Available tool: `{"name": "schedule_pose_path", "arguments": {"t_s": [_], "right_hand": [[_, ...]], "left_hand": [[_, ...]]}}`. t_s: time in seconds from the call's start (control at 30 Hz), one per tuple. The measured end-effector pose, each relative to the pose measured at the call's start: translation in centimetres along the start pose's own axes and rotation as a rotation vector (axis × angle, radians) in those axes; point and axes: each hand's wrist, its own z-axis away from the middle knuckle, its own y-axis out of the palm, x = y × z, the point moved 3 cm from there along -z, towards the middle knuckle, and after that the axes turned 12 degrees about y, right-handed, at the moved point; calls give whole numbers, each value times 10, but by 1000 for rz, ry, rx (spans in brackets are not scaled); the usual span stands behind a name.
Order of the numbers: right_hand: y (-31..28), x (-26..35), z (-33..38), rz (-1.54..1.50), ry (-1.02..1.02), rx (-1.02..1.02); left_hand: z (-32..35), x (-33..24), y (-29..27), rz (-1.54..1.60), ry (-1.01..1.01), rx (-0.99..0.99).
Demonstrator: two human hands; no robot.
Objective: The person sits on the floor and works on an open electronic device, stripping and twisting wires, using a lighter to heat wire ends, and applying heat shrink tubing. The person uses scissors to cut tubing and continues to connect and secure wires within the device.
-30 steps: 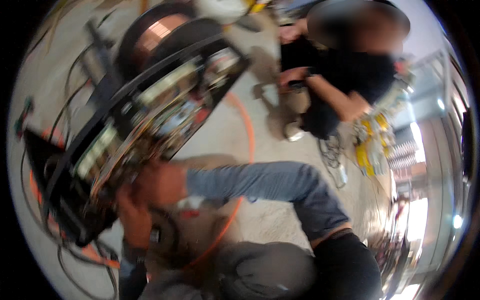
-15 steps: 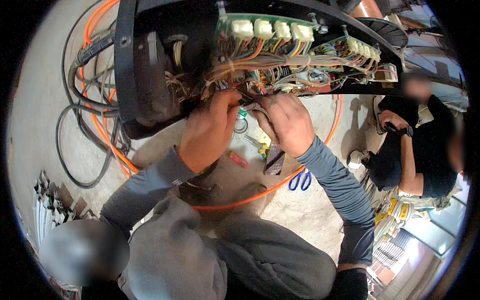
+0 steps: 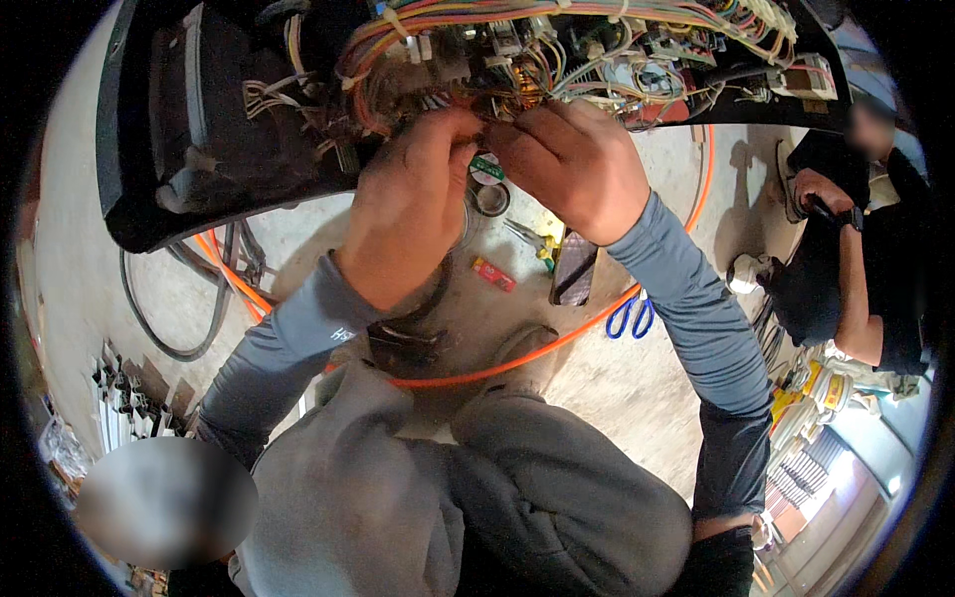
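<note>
An open black machine housing (image 3: 239, 199) full of coloured wires stretches across the top. Both my hands work at its near lower edge, under the bundled wires (image 3: 428, 30). My left hand (image 3: 403, 204) has thumb and fingers pinched together there. Close beside it, my right hand (image 3: 582, 169) is closed with its fingers curled inward and its knuckles up. The fingertips of the two hands almost meet; what they pinch is hidden behind them. Just beyond the fingers lie circuit parts and a copper-coloured coil (image 3: 527, 85).
On the floor below are a tape roll (image 3: 490, 200), yellow-handled pliers (image 3: 542, 247), a small red packet (image 3: 492, 274), a dark patterned flat object (image 3: 575, 267) and blue-handled scissors (image 3: 630, 316). An orange hose (image 3: 477, 375) curves around them. Another person (image 3: 846, 259) crouches at right.
The view has shifted, so the housing appears higher and larger and the floor items lie more to the right. My hands stay at the housing's edge, fingertips drawn closer together.
</note>
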Motion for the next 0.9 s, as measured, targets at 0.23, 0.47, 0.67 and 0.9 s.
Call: {"name": "schedule_pose_path", "arguments": {"t_s": [0.23,0.47,0.67,0.9], "right_hand": [[0,-4,0,205,-209,-45],[15,1,-7,80,-148,-120],[23,-2,-7,-68,-99,-93],[22,1,23,12,231,-128]], "left_hand": [[-4,1,6,-15,50,-16],[-4,2,0,-71,85,16],[-9,2,2,-95,240,-11],[-13,-6,-1,-164,187,97]]}}
